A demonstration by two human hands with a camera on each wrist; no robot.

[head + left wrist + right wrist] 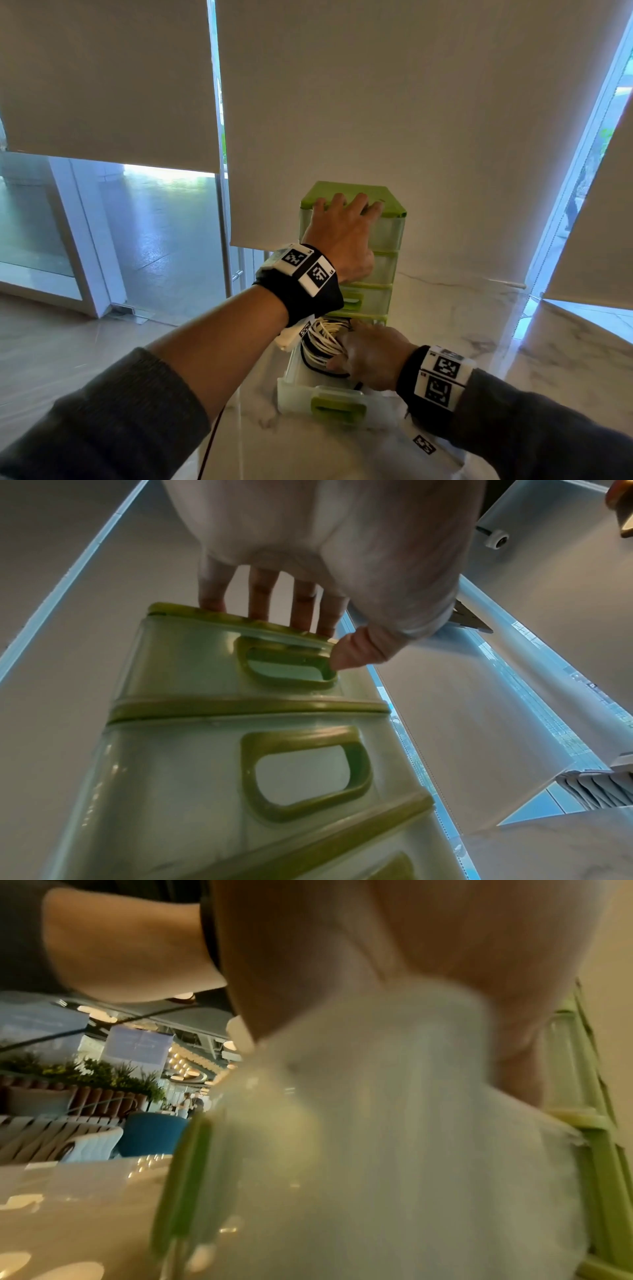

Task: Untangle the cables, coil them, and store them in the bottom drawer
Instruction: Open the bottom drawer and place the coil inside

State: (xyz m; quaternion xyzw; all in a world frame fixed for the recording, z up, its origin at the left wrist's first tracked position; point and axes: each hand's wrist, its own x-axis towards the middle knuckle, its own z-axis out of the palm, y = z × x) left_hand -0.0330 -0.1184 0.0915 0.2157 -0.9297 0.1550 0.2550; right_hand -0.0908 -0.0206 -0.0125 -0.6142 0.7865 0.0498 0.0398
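A green drawer tower (387, 233) stands on the marble table (479, 342). My left hand (342, 226) rests on its lid (356, 190), fingers (301, 607) flat over the top edge and the thumb by the top drawer's handle (291, 666). The bottom drawer (291, 383) is pulled out toward me. A coil of white and black cables (322, 339) lies inside it. My right hand (371, 359) is down in the drawer on the coil, its fingertips hidden. The right wrist view is blurred, showing only my palm (411, 947) against the drawer wall (377, 1123).
Roller blinds (376, 102) hang right behind the tower. The table's left edge drops to the floor (68, 342) beside the drawer. A thin red wire (212, 442) hangs under my left forearm. A printed marker tag (424, 444) lies on the table near me.
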